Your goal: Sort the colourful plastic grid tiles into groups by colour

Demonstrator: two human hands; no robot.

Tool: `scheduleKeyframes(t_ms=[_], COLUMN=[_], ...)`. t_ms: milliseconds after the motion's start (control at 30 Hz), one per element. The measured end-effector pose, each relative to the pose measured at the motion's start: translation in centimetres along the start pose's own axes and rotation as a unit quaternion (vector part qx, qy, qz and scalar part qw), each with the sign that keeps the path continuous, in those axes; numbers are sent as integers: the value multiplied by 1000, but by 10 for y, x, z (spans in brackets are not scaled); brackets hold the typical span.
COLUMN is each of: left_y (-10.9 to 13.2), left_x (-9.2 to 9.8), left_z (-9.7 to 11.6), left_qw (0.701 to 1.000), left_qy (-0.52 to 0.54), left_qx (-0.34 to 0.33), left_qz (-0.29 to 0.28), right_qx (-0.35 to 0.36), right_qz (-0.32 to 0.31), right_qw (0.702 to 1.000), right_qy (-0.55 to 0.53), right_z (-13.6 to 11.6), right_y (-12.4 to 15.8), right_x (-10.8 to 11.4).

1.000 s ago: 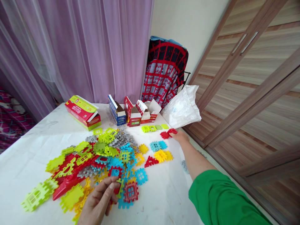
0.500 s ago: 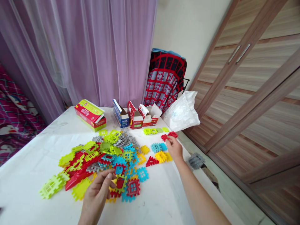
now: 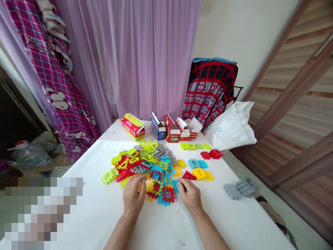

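Note:
A heap of interlocking plastic building pieces (image 3: 146,157) in green, red, blue, yellow and grey lies mid-table. My left hand (image 3: 134,194) is at the heap's near edge, its thumb and fingers closed on a yellow building piece (image 3: 150,185); part of the grip is hidden. My right hand (image 3: 190,195) is at the heap's right edge, fingers loosely curled with a gap at the thumb. Its fingertips are beside a blue window piece (image 3: 175,186); I see nothing held in it. A red window piece (image 3: 168,194) lies between the hands.
Sorted groups stand at the right: green pieces (image 3: 195,147), red pieces (image 3: 215,154), blue pieces (image 3: 197,163), yellow pieces (image 3: 200,173) and grey pieces (image 3: 241,188). Behind are small open boxes (image 3: 172,128), a red-green box (image 3: 133,126) and a white plastic bag (image 3: 230,126).
My right hand has drawn back from the red pieces at the right, leaving them on the table, and is now by the heap. A yellow piece shows at my left fingers. The view has turned left.

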State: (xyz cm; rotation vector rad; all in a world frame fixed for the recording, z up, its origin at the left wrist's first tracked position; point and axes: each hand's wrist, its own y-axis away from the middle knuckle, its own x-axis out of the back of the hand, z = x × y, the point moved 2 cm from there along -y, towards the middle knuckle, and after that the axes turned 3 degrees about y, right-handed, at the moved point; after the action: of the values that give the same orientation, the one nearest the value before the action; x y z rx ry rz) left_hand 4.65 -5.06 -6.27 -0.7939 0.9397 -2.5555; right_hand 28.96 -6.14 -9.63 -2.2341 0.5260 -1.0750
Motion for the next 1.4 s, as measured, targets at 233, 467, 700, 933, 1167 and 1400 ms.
scheduleKeyframes(t_ms=[233,467,700,933,1167,1400], left_y=[17,26,30,36,41,41], left_x=[27,30,24,21,19,22], left_z=[-21,-40,-44,-50,-55,-56], left_qw=[996,990,989,987,987,983], left_qy=[-43,-82,-90,-69,-117,-128], left_qx=[71,112,120,143,108,133], left_qz=[17,2,10,19,21,0], right_qx=[-90,-127,-148,-134,-129,-169], right_qz=[21,-6,-33,-7,13,1], right_qw=[995,991,988,989,988,980], right_qy=[-28,-45,-43,-59,-82,-101], right_z=[11,13,12,16,18,16], right_y=[0,-1,2,3,6,7], right_x=[0,-1,-2,-3,-1,6])
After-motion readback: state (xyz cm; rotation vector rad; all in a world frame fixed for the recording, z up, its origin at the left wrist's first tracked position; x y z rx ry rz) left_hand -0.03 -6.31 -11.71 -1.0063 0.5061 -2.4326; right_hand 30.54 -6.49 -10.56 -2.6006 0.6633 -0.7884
